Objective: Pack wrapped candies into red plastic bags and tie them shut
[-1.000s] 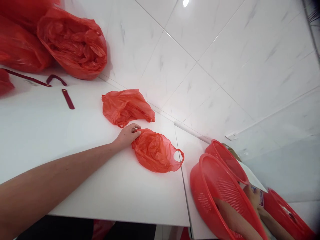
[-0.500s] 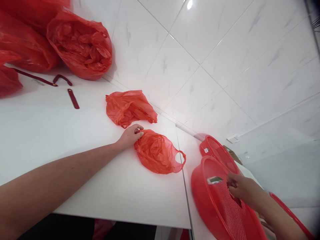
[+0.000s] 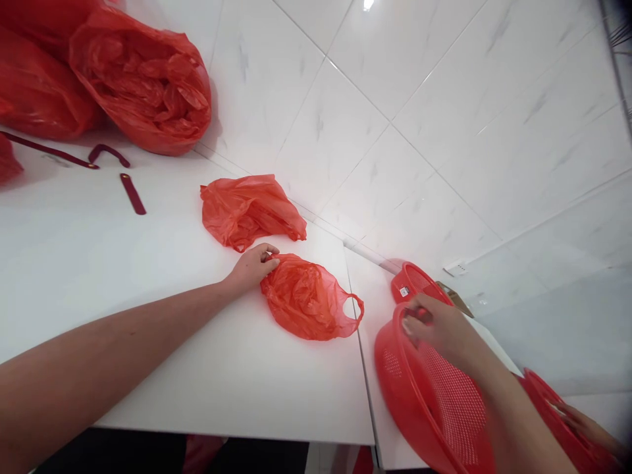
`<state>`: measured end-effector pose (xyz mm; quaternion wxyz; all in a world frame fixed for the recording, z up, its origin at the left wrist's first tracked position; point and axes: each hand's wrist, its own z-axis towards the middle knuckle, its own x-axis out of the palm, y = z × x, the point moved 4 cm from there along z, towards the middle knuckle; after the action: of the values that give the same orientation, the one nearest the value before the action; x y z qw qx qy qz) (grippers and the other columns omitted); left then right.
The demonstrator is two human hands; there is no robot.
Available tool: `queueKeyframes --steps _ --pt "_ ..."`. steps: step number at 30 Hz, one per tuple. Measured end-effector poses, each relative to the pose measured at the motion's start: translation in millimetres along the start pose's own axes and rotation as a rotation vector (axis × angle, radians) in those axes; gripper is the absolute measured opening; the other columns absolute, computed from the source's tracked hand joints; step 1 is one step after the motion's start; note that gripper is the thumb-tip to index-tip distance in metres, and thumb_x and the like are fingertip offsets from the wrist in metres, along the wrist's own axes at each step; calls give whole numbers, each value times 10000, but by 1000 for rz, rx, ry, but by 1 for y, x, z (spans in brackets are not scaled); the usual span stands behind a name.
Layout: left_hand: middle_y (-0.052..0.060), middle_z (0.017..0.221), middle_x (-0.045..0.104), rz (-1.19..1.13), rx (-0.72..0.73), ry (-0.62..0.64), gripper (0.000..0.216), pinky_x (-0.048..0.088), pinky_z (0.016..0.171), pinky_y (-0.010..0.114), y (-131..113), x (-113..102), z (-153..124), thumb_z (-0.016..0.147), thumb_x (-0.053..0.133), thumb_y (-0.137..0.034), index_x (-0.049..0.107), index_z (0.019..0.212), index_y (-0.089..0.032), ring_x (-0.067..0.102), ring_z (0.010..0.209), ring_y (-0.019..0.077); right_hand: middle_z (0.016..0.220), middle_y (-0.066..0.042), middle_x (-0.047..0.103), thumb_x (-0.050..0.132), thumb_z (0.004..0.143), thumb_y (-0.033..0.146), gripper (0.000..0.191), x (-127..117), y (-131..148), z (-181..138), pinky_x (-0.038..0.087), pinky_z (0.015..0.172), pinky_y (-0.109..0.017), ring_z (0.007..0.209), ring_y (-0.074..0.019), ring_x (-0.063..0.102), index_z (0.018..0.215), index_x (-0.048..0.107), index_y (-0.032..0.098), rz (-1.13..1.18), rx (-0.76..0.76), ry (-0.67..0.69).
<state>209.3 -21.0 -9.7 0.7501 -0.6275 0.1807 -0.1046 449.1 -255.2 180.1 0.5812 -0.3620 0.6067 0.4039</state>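
My left hand (image 3: 257,266) pinches the near-left edge of a red plastic bag (image 3: 303,299) lying on the white table; the bag's loop handle points right. Just beyond it lies a second crumpled red plastic bag (image 3: 251,207). My right hand (image 3: 434,322) is closed, fingers curled, above the rim of a large red plastic colander basket (image 3: 407,388). Something small and dark red with a pale part shows at its fingers, too blurred to name.
Big stuffed red bags (image 3: 148,85) stand at the upper left, with dark red straps (image 3: 132,194) before them. A smaller red basket (image 3: 412,280) sits against the tiled wall. At far right another person's hand (image 3: 577,421) is over another red basket (image 3: 536,388).
My right hand has moved up and left, from over the colander's inside to its rim. A white-and-green piece seen in the colander no longer shows. My left hand keeps its pinch.
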Motion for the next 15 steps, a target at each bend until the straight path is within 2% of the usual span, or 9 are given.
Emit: queueKeyframes --steps 2,5,8,9,11,13,15 --pt "-1 785 616 -3 4 -7 339 458 617 276 1 0 1 751 543 -445 558 1019 -238 594 694 166 696 27 608 446 766 268 53 15 37 10 393 562 -241 574 -121 552 749 483 234 99 -101 26" --pt "0 773 620 -8 14 -15 339 458 623 278 3 1 2 747 547 -440 560 1013 -230 596 687 166 813 10 622 476 779 297 121 42 81 29 401 579 -238 649 -125 569 875 517 235 77 -226 26" --pt "-9 740 609 -6 32 -21 316 456 628 280 3 1 3 753 539 -427 559 999 -229 588 665 160 1057 -20 612 576 742 366 400 57 103 41 429 635 -264 795 -158 600 1121 495 270 20 -300 24" --pt "-11 736 606 -2 37 -25 307 455 629 281 2 1 3 754 536 -421 559 993 -229 588 667 160 1131 -23 592 589 739 387 463 57 104 42 438 658 -274 838 -168 605 1176 475 288 19 -302 12" --pt "-10 732 604 6 38 -30 298 453 627 283 0 0 2 753 534 -412 561 984 -226 589 674 164 1203 -17 568 559 770 421 442 48 95 38 451 695 -289 895 -178 608 1191 487 311 46 -263 -36" --pt "-10 722 600 12 27 -26 298 450 615 285 -2 -1 1 749 533 -406 564 981 -222 584 667 168 1170 -21 592 515 796 445 355 33 71 32 458 696 -297 899 -190 615 1119 545 300 64 -171 -96" --pt "-13 697 587 23 16 -26 295 443 601 285 -3 -2 0 745 534 -400 570 977 -221 571 648 167 1081 -45 631 496 796 471 327 20 34 26 455 670 -308 868 -211 623 1040 585 273 26 -47 -131"
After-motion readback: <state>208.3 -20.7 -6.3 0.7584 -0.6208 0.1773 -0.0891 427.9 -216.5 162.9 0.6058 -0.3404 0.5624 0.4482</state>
